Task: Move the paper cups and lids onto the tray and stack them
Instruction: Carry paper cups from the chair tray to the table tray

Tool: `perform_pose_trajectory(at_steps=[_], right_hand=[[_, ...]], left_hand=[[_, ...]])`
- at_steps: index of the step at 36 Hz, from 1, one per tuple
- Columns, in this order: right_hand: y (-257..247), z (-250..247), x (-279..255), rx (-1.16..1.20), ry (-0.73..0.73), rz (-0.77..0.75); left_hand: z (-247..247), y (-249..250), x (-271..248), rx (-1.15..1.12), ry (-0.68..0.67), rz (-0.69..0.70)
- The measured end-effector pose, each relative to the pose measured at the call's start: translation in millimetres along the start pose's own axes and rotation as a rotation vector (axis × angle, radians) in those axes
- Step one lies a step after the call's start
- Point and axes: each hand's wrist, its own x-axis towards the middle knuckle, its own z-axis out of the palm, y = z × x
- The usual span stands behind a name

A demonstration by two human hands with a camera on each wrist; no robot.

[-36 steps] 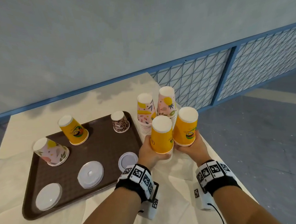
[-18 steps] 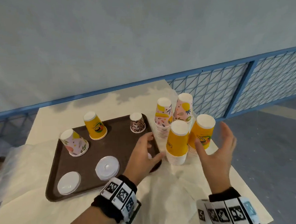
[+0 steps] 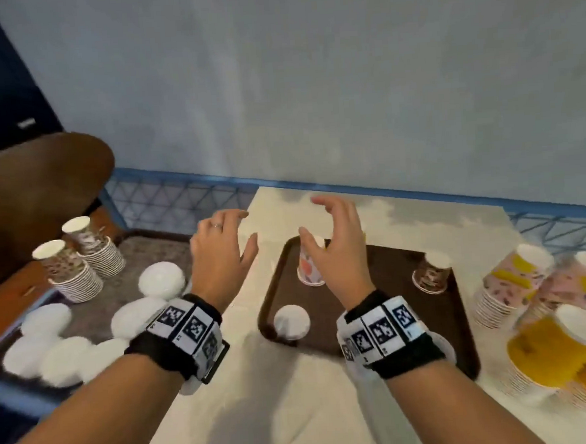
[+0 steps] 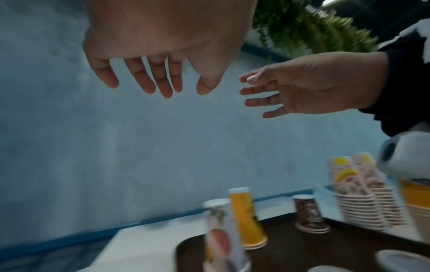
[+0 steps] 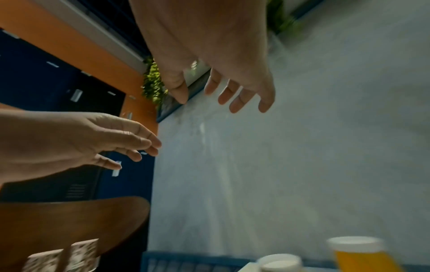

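Observation:
The dark brown tray (image 3: pixel 394 267) lies on the white table. Upside down on it stand a floral cup (image 3: pixel 306 272), a brown patterned cup (image 3: pixel 432 275) and a yellow cup (image 4: pixel 246 217), which my right hand hides in the head view. A white lid (image 3: pixel 292 321) lies at the tray's near left. My left hand (image 3: pixel 244 228) hovers open just left of the tray. My right hand (image 3: pixel 310 217) hovers open above the floral cup. Neither hand holds anything. Stacks of pink floral cups (image 3: pixel 515 283) and yellow cups (image 3: pixel 560 346) stand on the table right of the tray.
To the left, a lower grey surface (image 3: pixel 149 254) holds several white lids (image 3: pixel 161 278) and two stacks of brown patterned cups (image 3: pixel 71 273). A wooden chair back (image 3: pixel 42 178) rises behind them. A blue mesh railing (image 3: pixel 180 194) and a pale wall run along the far side.
Both hands let go of the yellow cup stacks, opened and moved left to hover over the tray's left end. The view swung left, bringing the lids and brown cup stacks into sight.

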Motion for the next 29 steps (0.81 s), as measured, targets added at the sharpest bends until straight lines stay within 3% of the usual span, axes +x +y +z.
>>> perform_pose_trajectory(at_steps=[5,8,11,14,22,29], right_hand=[[-29,108,26,-0.066,-0.233,-0.020],[-43,169,39,-0.107,-0.331,-0.027],[-61,230,51,-0.139,-0.407,-0.021],[-78,286,63,-0.163,-0.474,-0.014],[-101,413,91,-0.257,-0.653,0.008],[-93,489,97,-0.243,-0.792,0.031]], left_hand=[[-38,-108,15,0.144,0.021,-0.216],[-56,-166,22,0.200,-0.032,-0.418],[-73,-221,30,0.168,-0.025,-0.636],[-84,-271,36,0.087,0.008,-0.766],[-83,-374,53,-0.075,-0.079,-0.814],[-58,-409,57,-0.318,-0.170,-0.814]])
